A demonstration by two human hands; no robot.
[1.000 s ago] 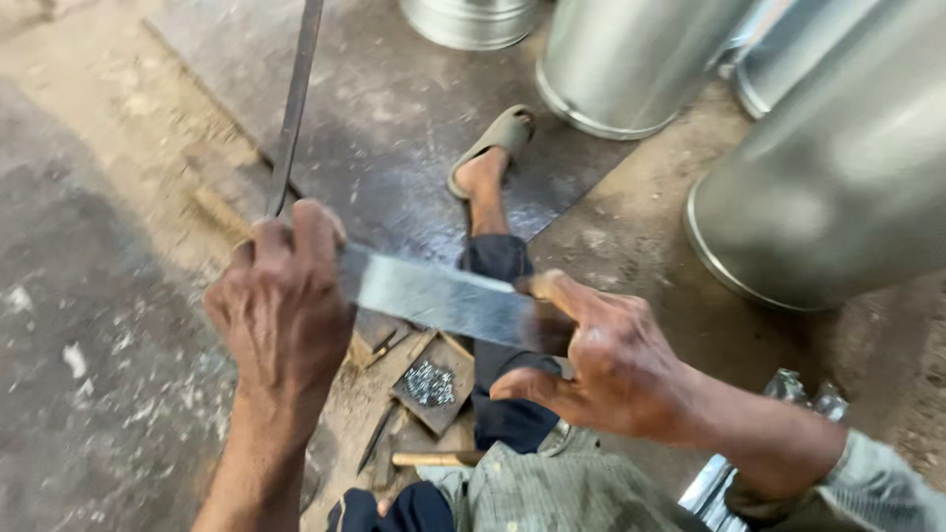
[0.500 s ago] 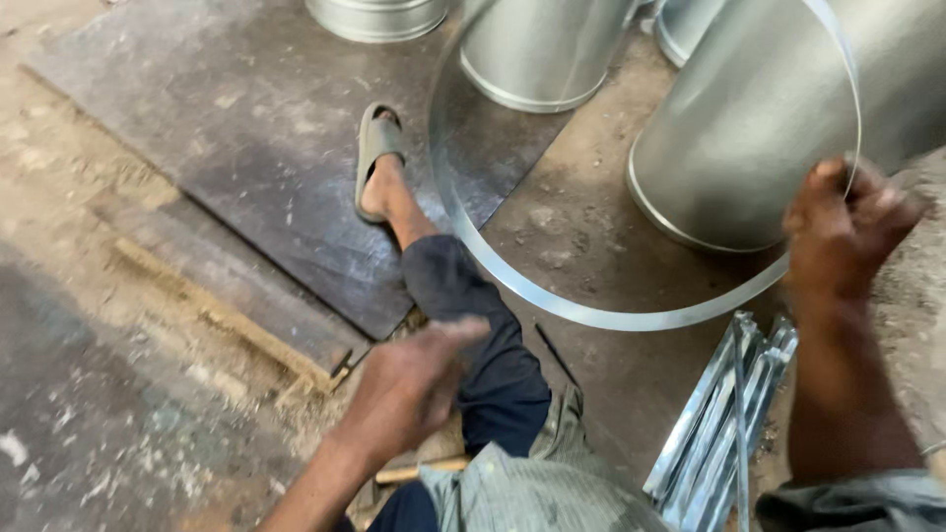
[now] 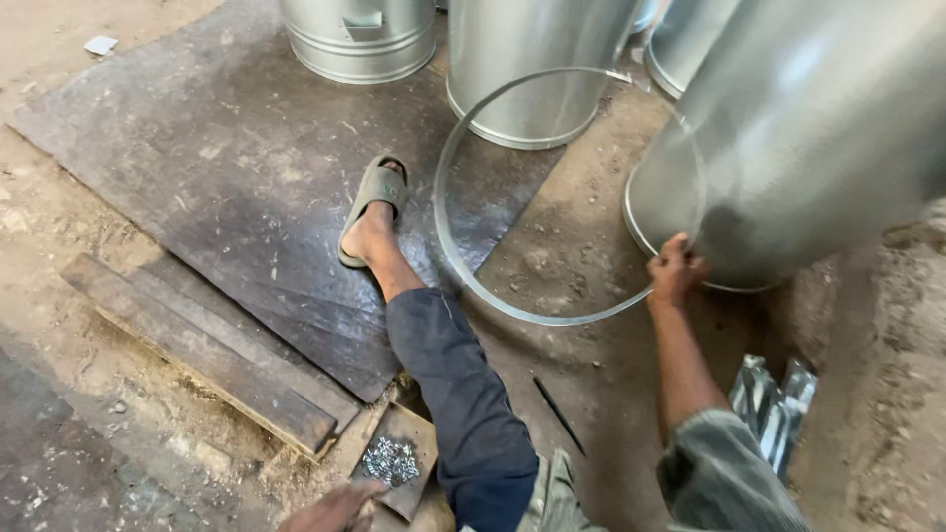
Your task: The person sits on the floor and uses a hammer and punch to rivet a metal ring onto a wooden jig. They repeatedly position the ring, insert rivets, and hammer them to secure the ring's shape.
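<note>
We observe the right hand (image 3: 676, 270) closed around a thin, shiny galvanised-steel strip bent into a hoop (image 3: 463, 266), gripping it at the hoop's right side. The hoop stands tilted over the dirt floor, between the dark, scuffed flat metal sheet (image 3: 217, 167) and the large smooth galvanised drum (image 3: 818, 138) on the right. The left hand (image 3: 335, 508) rests at the near edge, fingers loosely curled, just beside a small wooden tray of bright rivets (image 3: 391, 461); whether it holds anything we cannot tell. Rough timber planks (image 3: 197, 345) lie to the left.
</note>
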